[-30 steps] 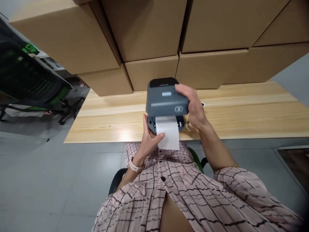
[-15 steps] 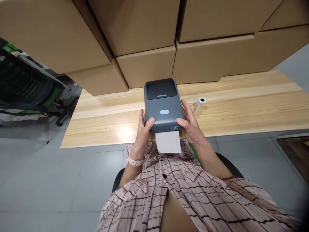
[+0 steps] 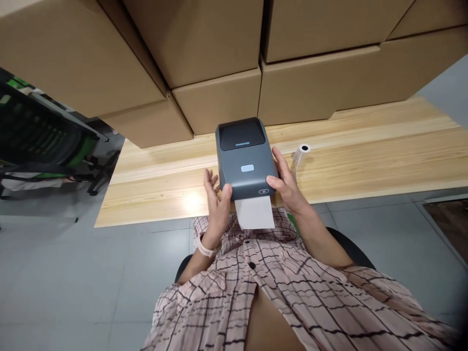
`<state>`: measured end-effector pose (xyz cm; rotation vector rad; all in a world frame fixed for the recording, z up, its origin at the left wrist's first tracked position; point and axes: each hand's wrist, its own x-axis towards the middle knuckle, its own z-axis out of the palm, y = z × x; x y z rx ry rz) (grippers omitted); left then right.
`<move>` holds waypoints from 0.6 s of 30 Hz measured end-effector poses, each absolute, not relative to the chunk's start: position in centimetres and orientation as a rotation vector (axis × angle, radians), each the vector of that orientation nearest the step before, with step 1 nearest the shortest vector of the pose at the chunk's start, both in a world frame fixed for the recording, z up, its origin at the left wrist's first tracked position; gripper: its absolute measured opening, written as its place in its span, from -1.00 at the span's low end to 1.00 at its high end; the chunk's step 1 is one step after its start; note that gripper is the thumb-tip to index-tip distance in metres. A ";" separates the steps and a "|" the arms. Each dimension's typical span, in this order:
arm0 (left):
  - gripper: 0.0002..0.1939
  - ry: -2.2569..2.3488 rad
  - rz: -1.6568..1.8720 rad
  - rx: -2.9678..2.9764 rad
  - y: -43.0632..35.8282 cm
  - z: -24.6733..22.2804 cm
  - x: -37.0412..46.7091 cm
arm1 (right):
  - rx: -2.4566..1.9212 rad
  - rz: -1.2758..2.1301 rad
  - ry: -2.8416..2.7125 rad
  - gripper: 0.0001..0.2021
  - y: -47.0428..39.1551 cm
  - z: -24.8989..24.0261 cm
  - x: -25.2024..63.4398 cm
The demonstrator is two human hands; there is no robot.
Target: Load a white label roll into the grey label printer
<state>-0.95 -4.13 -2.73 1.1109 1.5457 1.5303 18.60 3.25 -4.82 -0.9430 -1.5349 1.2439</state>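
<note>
A dark grey-blue printer (image 3: 244, 158) with a black lid window and a pale button rests at the table's front edge. White paper (image 3: 255, 213) hangs from its front. My left hand (image 3: 218, 202) is at the printer's front left corner, fingers spread away from the side and the thumb at the corner. My right hand (image 3: 287, 183) holds the printer's right side, thumb on the front right corner and fingers along the side. To the right of the printer a small white paper roll (image 3: 302, 150) stands on the table, a strip trailing from it.
Large cardboard boxes (image 3: 219, 100) are stacked along the back of the wooden table (image 3: 365, 161). A black and green office chair (image 3: 40, 131) stands on the floor at the left. A dark mat (image 3: 448, 219) lies at the far right.
The fingers of my left hand have come off the printer's left side and spread outward. My right hand remains on the printer. The view has shifted slightly.
</note>
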 end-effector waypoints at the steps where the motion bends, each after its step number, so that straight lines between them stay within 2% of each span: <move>1: -0.30 1.643 1.607 1.123 -5.3 -3.0 -0.6 | -0.947 1.230 -1.545 -0.02 3.3 -4.9 18.6; 3: -0.57 1.731 1.638 1.126 -7.6 -3.7 0.0 | -0.970 1.178 -1.561 -0.10 3.3 -5.1 18.4; 4: -0.63 1.712 1.560 1.121 -8.4 -4.0 0.3 | -0.981 1.146 -1.568 -0.15 3.4 -5.2 18.3; 7: -0.55 1.485 1.184 0.988 -9.4 -4.3 0.7 | -0.980 1.070 -1.602 -0.24 3.4 -5.8 18.2; 9: -0.50 1.322 1.067 0.824 -9.1 -4.0 0.7 | -0.962 1.042 -1.645 -0.25 3.5 -6.2 18.1; 14: -0.50 1.083 1.036 0.653 -8.5 -2.0 0.6 | -0.955 0.955 -1.736 -0.27 3.4 -6.2 18.2; 16: -0.52 1.102 1.041 0.684 -8.8 -1.6 0.6 | -0.979 0.787 -1.761 -0.29 3.1 -5.1 18.4; 18: -0.53 1.170 1.036 0.758 -9.0 -1.7 0.3 | -1.017 0.536 -1.831 -0.40 2.8 -3.4 18.6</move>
